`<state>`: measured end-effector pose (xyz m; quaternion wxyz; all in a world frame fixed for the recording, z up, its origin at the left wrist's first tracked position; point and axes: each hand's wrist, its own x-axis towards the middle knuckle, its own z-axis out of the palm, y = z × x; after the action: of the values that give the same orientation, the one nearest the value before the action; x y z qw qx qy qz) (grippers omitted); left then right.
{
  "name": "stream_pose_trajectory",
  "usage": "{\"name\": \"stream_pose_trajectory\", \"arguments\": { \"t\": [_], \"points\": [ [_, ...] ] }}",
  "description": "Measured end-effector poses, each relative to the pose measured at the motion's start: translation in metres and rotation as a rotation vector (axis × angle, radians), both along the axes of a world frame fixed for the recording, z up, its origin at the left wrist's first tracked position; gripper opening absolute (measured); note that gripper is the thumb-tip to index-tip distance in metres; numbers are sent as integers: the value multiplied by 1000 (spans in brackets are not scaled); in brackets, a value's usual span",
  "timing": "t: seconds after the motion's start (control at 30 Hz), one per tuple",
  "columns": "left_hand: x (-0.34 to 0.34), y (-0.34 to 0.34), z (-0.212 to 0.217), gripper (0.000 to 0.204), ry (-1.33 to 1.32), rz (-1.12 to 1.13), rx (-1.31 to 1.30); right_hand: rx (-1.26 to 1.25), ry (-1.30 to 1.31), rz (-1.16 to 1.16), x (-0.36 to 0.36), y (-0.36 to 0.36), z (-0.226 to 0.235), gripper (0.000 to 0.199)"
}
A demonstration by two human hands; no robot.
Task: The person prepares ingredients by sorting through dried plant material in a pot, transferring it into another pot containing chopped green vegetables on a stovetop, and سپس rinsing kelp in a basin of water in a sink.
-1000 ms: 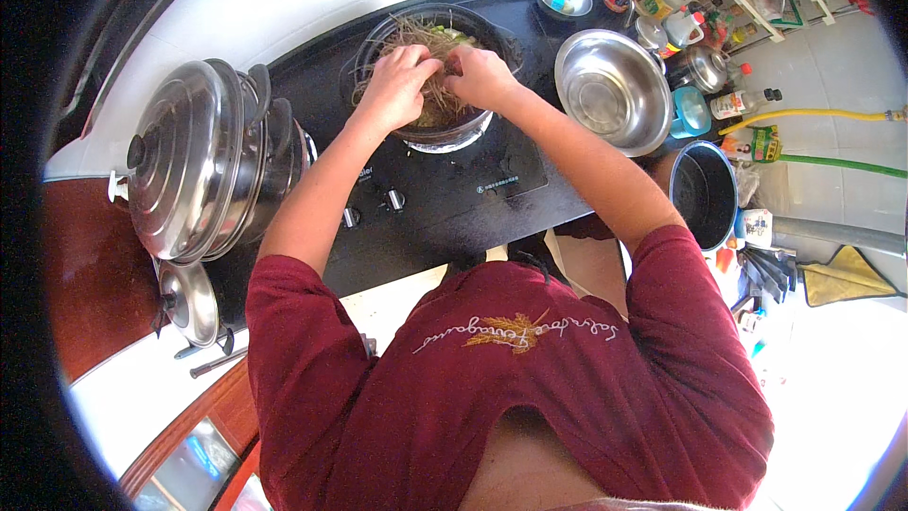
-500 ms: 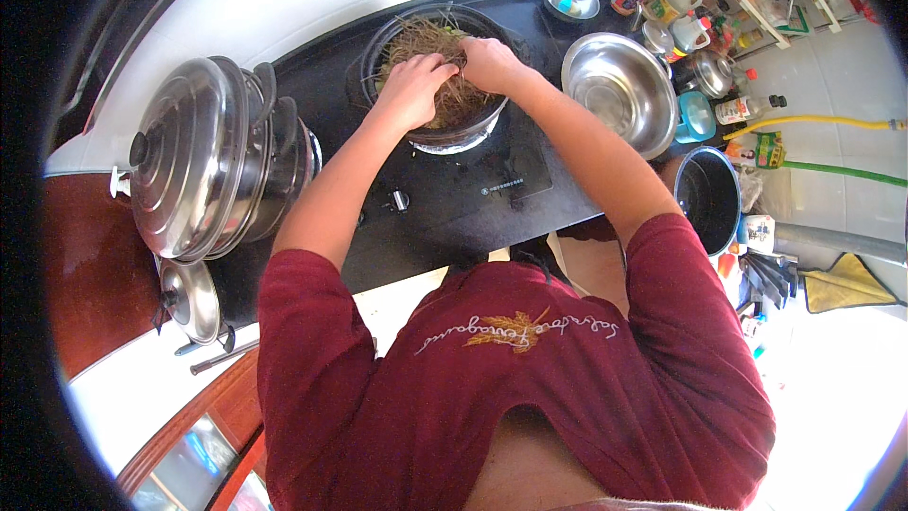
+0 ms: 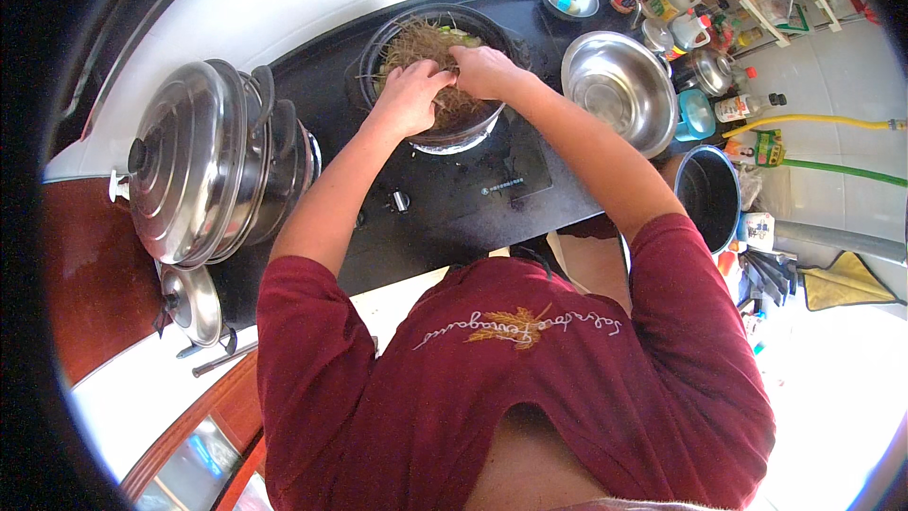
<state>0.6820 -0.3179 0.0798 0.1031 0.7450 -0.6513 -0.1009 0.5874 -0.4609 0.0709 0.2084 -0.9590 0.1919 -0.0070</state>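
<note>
Both hands work in a dark wok (image 3: 378, 47) on the black bench (image 3: 454, 189): left hand (image 3: 409, 97) and right hand (image 3: 484, 71) each clamped on brown stringy roots (image 3: 421, 40), beside a steel bowl (image 3: 619, 85).

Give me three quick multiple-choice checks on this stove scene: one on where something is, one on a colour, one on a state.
1. Where is the empty steel bowl?
A. On the person's right of the black wok
B. On top of the stacked steamer
C. On the floor

2. What colour is the person's shirt?
A. Blue
B. Dark red
C. White

3. What are the two hands doing?
A. Hanging at the person's sides
B. Lifting the steamer lid
C. Both in the wok, on the tangled brown strands

Answers:
1. A: the bowl sits on the black counter just right of the wok.
2. B: sleeves and chest are dark red.
3. C: the left hand and right hand meet over the strands inside the wok, while the lidded steel steamer stands untouched.
</note>
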Motion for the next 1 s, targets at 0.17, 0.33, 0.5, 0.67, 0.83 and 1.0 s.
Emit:
{"name": "stream_pose_trajectory", "arguments": {
  "t": [0.17, 0.33, 0.5, 0.67, 0.83, 1.0],
  "points": [
    [-1, -5, -13, 57, -148, 55, 71, -54, -26, -7, 11, -15, -6, 28],
    [-2, -5, -14, 60, -140, 68, 176, -12, 81, -68, 13, -8, 1, 37],
    [-1, -1, -9, 66, -68, 55, 224, 26, -22, 121, -6, -15, 11, 44],
    [1, -1, -7, 69, -74, 51, 234, 47, -11, 164, -27, -17, 34, 22],
    [3, -7, 7, 69, -79, 9, 278, 7, 113, 188, -42, -11, 33, 16],
    [24, -11, 6, 58, -44, -82, 192, 15, 110, 138, -27, 0, 18, 16]
  ]
}}
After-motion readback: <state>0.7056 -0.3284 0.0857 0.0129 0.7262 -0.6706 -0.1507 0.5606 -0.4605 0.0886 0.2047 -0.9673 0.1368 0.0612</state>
